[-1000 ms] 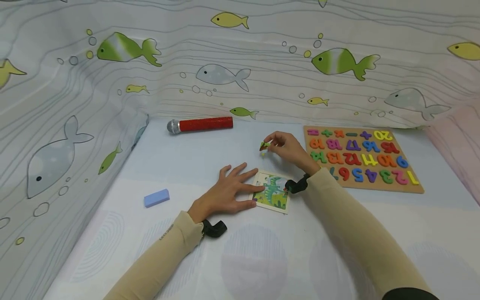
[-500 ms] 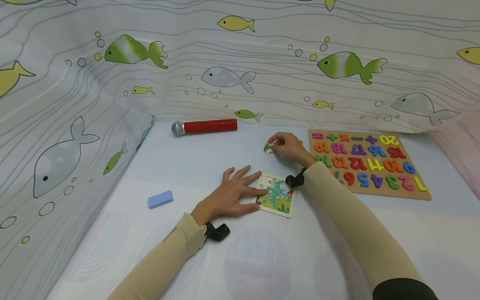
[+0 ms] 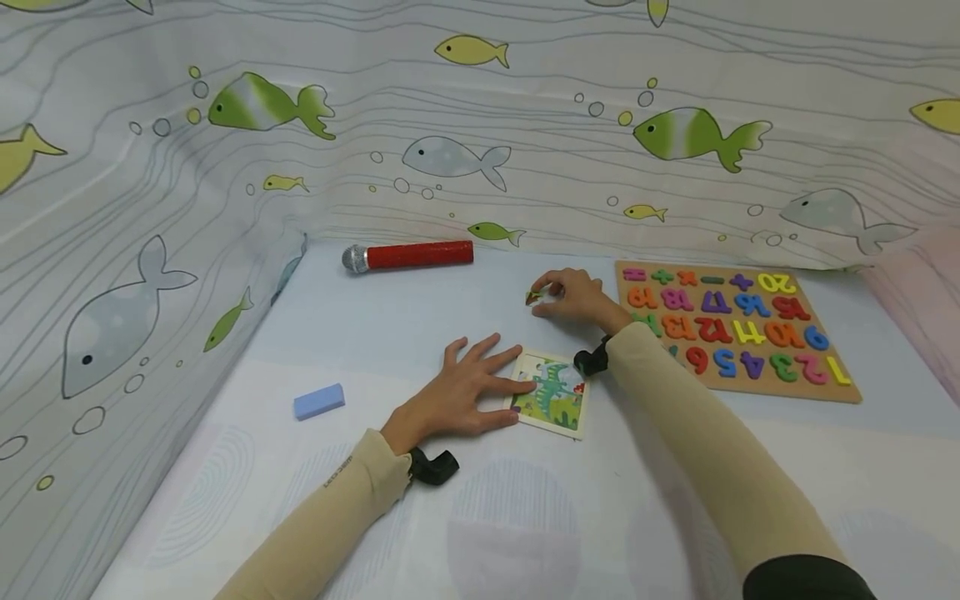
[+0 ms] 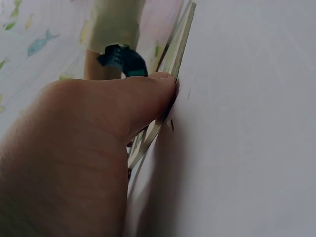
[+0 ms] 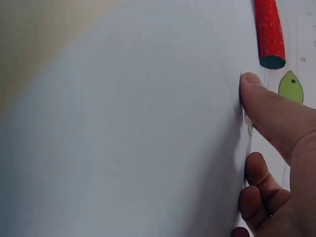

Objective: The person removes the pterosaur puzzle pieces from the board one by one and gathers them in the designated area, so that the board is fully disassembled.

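In the head view my left hand point(image 3: 457, 392) lies with fingers spread, its fingertips on the left side of a small framed jigsaw puzzle point(image 3: 551, 404) showing a green dinosaur. The left wrist view has my thumb point(image 4: 153, 94) along the puzzle's pale edge. Beyond the puzzle's far side, my right hand point(image 3: 573, 298) pinches a small green and brown puzzle piece point(image 3: 533, 297) between thumb and fingers, low over the table. In the right wrist view the thumb point(image 5: 261, 98) is near the white surface, and the piece is mostly hidden there.
A wooden number board point(image 3: 738, 333) with colourful digits lies to the right, close to my right forearm. At the back is a red toy microphone point(image 3: 420, 254). A blue block point(image 3: 318, 402) sits left of my left hand. A fish-print cloth point(image 3: 450, 100) rises behind the table.
The right hand stays beyond the puzzle, its fingers shifting slightly around the small piece. My left hand keeps its place on the puzzle. The head view has shifted a little.
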`<state>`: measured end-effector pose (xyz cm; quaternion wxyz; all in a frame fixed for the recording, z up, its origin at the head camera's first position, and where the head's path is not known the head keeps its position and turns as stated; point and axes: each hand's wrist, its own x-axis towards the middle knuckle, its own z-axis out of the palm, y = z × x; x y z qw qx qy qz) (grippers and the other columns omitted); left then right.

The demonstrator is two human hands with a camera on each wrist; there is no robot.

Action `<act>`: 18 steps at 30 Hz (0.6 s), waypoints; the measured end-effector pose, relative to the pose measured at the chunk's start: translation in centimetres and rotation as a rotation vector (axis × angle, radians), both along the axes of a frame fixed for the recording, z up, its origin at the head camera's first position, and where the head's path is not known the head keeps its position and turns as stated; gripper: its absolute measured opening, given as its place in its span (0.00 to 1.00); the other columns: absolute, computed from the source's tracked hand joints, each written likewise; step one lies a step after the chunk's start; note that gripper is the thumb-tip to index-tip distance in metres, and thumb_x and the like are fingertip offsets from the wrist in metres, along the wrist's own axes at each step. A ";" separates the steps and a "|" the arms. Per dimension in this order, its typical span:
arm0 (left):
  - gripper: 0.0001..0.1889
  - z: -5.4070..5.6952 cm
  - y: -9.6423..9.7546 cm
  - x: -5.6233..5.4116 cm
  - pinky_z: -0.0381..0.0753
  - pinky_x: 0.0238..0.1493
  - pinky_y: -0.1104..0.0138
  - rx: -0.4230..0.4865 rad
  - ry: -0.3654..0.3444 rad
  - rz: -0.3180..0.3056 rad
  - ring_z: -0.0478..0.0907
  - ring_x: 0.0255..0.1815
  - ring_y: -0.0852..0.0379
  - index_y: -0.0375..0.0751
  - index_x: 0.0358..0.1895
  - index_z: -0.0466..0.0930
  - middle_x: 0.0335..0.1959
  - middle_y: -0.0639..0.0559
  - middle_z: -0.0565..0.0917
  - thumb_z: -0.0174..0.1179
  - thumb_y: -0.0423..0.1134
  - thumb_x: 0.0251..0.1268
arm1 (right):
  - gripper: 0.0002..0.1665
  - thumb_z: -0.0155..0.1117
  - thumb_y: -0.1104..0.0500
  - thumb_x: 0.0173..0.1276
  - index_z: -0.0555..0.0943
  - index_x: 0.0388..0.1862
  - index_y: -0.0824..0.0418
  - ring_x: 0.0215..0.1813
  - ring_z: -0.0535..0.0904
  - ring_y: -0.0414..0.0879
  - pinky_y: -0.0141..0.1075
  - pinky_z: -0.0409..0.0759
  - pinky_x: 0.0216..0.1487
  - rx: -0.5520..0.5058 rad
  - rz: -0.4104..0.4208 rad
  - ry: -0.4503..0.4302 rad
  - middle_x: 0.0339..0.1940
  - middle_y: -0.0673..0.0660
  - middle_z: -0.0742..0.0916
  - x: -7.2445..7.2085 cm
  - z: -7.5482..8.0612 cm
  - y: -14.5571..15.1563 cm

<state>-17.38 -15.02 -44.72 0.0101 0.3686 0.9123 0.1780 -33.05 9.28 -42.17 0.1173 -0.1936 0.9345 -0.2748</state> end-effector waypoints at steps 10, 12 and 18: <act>0.25 0.2 -0.1 0.3 0.43 0.74 0.33 0.016 -0.018 -0.001 0.48 0.85 0.41 0.74 0.68 0.75 0.82 0.55 0.60 0.56 0.65 0.68 | 0.23 0.70 0.43 0.67 0.84 0.58 0.48 0.62 0.68 0.61 0.66 0.52 0.65 -0.045 -0.130 -0.022 0.58 0.61 0.82 -0.7 -0.6 -0.4; 0.25 0.3 -0.1 0.3 0.43 0.74 0.33 0.012 -0.013 0.002 0.48 0.85 0.41 0.75 0.68 0.75 0.82 0.55 0.60 0.56 0.66 0.68 | 0.23 0.69 0.43 0.68 0.84 0.59 0.48 0.61 0.68 0.60 0.65 0.53 0.64 -0.045 -0.140 -0.013 0.57 0.61 0.81 -0.8 -0.5 -0.5; 0.25 0.3 -0.1 0.4 0.44 0.74 0.33 0.013 -0.006 -0.005 0.49 0.85 0.41 0.75 0.68 0.75 0.82 0.55 0.60 0.56 0.66 0.68 | 0.23 0.68 0.44 0.69 0.84 0.61 0.47 0.55 0.67 0.58 0.60 0.55 0.59 -0.042 -0.169 0.006 0.54 0.60 0.80 -1.0 -0.4 -0.7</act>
